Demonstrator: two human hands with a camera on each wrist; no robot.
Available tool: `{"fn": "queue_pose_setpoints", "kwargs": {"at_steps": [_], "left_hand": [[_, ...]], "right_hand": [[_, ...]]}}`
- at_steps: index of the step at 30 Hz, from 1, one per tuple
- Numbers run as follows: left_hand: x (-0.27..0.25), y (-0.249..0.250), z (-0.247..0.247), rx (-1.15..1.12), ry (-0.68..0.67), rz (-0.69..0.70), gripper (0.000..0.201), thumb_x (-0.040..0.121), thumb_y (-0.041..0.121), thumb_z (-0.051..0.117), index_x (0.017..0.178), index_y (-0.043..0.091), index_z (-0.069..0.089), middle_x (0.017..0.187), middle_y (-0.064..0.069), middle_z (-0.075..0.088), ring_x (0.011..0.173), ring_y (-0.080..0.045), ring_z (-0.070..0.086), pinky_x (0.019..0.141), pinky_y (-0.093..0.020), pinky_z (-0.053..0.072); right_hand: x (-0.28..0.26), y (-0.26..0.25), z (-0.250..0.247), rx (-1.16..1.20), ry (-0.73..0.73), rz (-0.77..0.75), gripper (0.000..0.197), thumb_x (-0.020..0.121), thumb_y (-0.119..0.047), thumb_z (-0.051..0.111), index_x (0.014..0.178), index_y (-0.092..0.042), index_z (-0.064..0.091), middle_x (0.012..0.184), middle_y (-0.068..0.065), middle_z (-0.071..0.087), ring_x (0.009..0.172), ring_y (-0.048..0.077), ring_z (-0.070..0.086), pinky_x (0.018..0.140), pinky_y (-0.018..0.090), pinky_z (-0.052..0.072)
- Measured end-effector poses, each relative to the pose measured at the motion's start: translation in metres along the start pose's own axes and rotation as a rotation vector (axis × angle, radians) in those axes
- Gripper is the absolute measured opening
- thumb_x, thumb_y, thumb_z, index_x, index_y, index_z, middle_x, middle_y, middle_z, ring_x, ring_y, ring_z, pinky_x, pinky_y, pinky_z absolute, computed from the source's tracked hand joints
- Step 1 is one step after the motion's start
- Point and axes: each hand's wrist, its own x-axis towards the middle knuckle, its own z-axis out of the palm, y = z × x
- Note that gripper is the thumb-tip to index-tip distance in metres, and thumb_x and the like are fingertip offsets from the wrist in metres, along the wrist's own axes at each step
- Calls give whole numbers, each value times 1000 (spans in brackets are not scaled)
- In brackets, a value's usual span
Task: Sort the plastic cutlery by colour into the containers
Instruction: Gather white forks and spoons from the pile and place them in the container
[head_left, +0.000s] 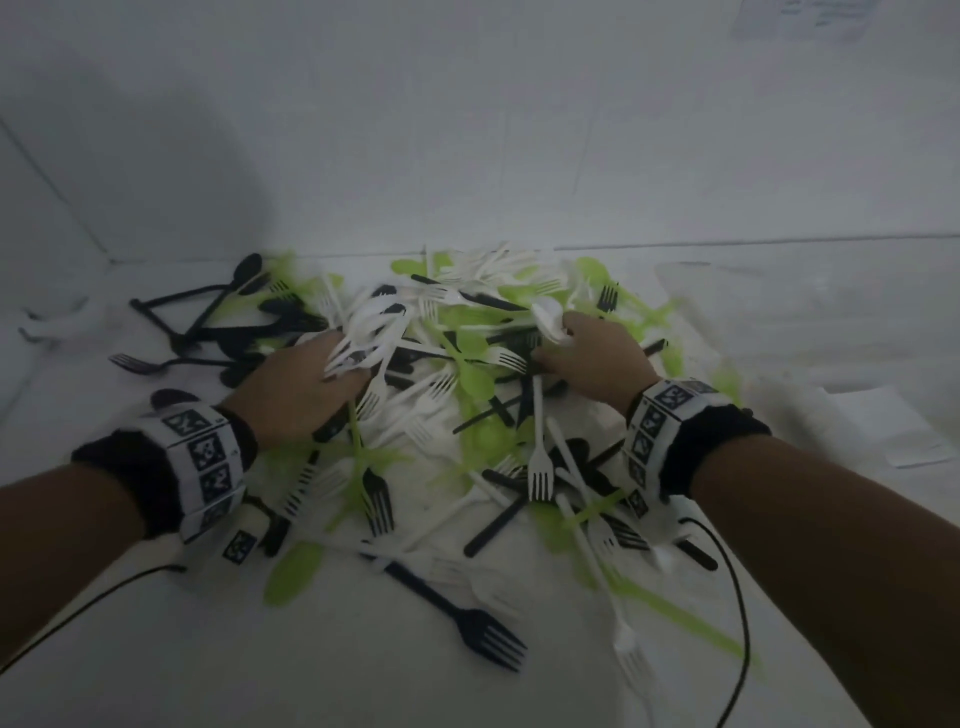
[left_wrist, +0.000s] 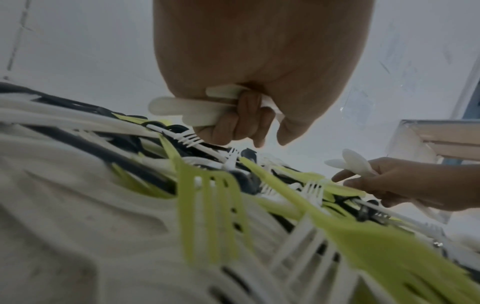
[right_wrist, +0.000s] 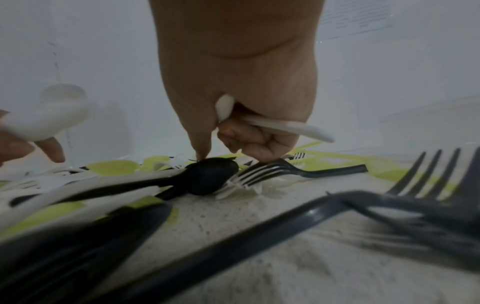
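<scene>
Left hand (head_left: 298, 384) grasps a bundle of white cutlery (left_wrist: 182, 109); the left wrist view shows fingers curled round several white handles. Right hand (head_left: 597, 358) also grasps white pieces (right_wrist: 275, 123), spoon bowls sticking out past the thumb, while its index tip touches a black spoon (right_wrist: 207, 174) in the pile.

Both hands sit on top of the mixed pile (head_left: 467, 415) of white, green and black forks and spoons, spread over the worktop (head_left: 363, 675). Nothing looks sorted yet apart from what the hands carry.

Key relation: loose white forks (head_left: 415, 410) lie between the two hands, handles mostly pointing toward the person. The left hand is nearer those. A long white fork (head_left: 540, 467) runs near-to-far just inside the right wrist, nearer the right hand.

Containers: probably the clear plastic edges at far right (head_left: 691, 280), but the view is dim and blurred, so I can't tell which colour goes where. Right hand is nearer them for the drop-off.

Risk: full fists may snag tines.
</scene>
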Motion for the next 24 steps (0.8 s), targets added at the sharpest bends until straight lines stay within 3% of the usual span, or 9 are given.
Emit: {"fn": "queue_pose_setpoints", "kwargs": {"at_steps": [3,5,7,9,12,15,18,21,24], "left_hand": [[-9,-1,0,-18,2,19,28,101,38,55,108,11,61,100,-5,70,93,-26,65,84,-38,51],[-19,4,3,-54,0,27,19,100,33,57,101,14,56,91,-7,67,86,-27,63,77,-38,50],[-26,9,7,-129,-6,49,18,97,33,58,88,24,45,75,1,56,68,-21,56,66,-36,43],[-31,14,10,-176,-21,48,22,99,33,55,85,24,41,69,2,49,59,-15,47,63,-37,39],[-35,15,15,-137,-50,102,22,104,36,50,89,20,46,76,-11,58,67,-24,57,69,-42,48],[-36,19,13,-149,-40,150,27,106,39,47,83,26,41,71,-8,53,64,-24,55,68,-47,48],[-34,31,10,-197,28,148,30,107,35,47,81,28,34,67,10,40,57,-2,41,60,-31,36],[-27,44,6,-312,19,74,29,104,38,51,80,25,41,72,9,43,62,-11,42,60,-33,32],[-19,57,3,-637,-30,-52,24,96,35,54,82,17,45,63,9,37,52,-12,32,53,-32,22]], "right_hand": [[-14,-6,1,31,65,-57,37,99,-50,59,85,-18,48,74,-6,49,71,22,51,57,34,33],[-24,-14,1,80,66,-63,40,101,-52,56,78,-21,45,73,-5,50,65,17,49,53,31,31],[-31,-22,0,112,69,-65,42,100,-56,54,83,-17,48,74,-3,53,66,15,51,53,31,32],[-38,-26,1,110,70,-78,40,100,-54,55,93,-15,49,75,-4,53,66,15,51,52,30,32],[-46,-28,1,166,70,-69,29,103,-42,54,113,-15,48,78,-2,56,70,22,58,53,31,36],[-57,-34,-9,248,71,-34,43,102,-50,53,131,-19,46,87,1,62,77,22,62,59,33,44],[-71,-38,-19,359,63,-6,47,100,-58,51,131,-23,46,100,4,67,88,20,63,73,36,50],[-83,-37,-24,501,85,-16,24,101,-31,45,123,-27,53,103,0,67,92,19,62,82,42,51],[-92,-36,-23,550,150,-7,30,97,-22,47,124,-30,58,104,-7,66,95,12,62,88,42,53]]}}
